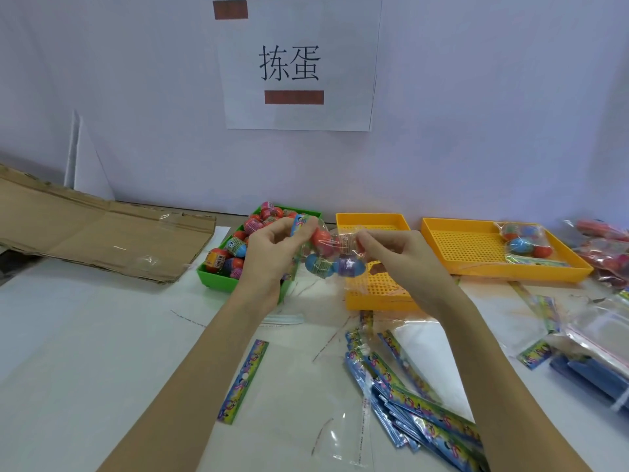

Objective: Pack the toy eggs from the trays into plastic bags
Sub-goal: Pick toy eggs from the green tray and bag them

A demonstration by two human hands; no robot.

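Observation:
A clear plastic bag point(335, 253) with three toy eggs inside, one red, one blue and one purple, hangs in the air between my hands. My left hand point(272, 250) pinches its colourful header end on the left. My right hand point(391, 253) pinches the bag's right side. Behind my left hand stands a green tray point(218, 279) full of loose toy eggs point(235, 247). Under the bag lies an orange tray point(374, 221), partly hidden by my right hand.
A second orange tray point(469, 247) at the right holds one packed bag of eggs point(526, 240). More packed bags point(606, 247) pile at the far right. Colourful header cards point(418, 410) and loose clear bags point(343, 437) lie in front. Flattened cardboard point(102, 240) lies at the left.

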